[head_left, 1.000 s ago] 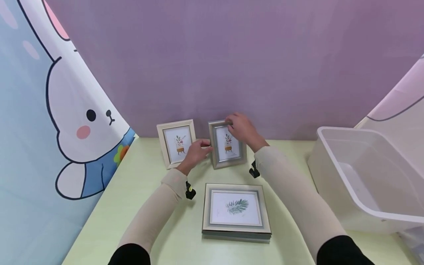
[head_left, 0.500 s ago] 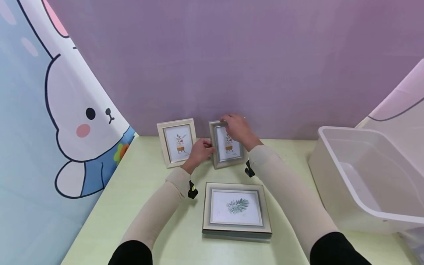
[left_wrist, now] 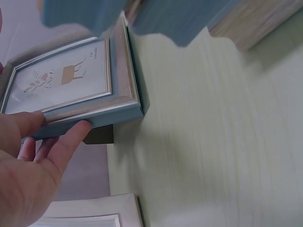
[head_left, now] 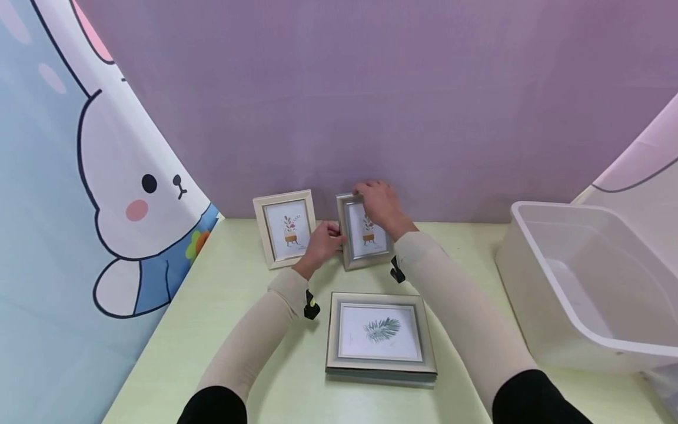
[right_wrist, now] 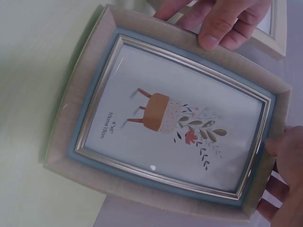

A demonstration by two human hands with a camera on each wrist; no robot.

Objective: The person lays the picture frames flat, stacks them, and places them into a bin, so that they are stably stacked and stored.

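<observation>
A silver-grey picture frame [head_left: 369,240] with a print of a potted plant stands upright, leaning back slightly, by the purple backdrop. My left hand [head_left: 323,244] pinches its left edge, thumb on the front and fingers along the side, as the left wrist view shows. At its top edge my right hand [head_left: 382,206] grips with the thumb in front and fingers behind, clear in the right wrist view. Just left stands a cream picture frame [head_left: 286,228] with a similar print, partly behind my left hand.
Nearer me lies a flat stack of picture frames [head_left: 380,333], a green leaf print on top. A white plastic bin [head_left: 558,288] stands at the right. The purple backdrop [head_left: 339,106] rises at the table's [head_left: 286,365] far edge.
My right hand has shifted left along the frame's top edge. The left hand has edged slightly right against its side. The frame itself has hardly moved.
</observation>
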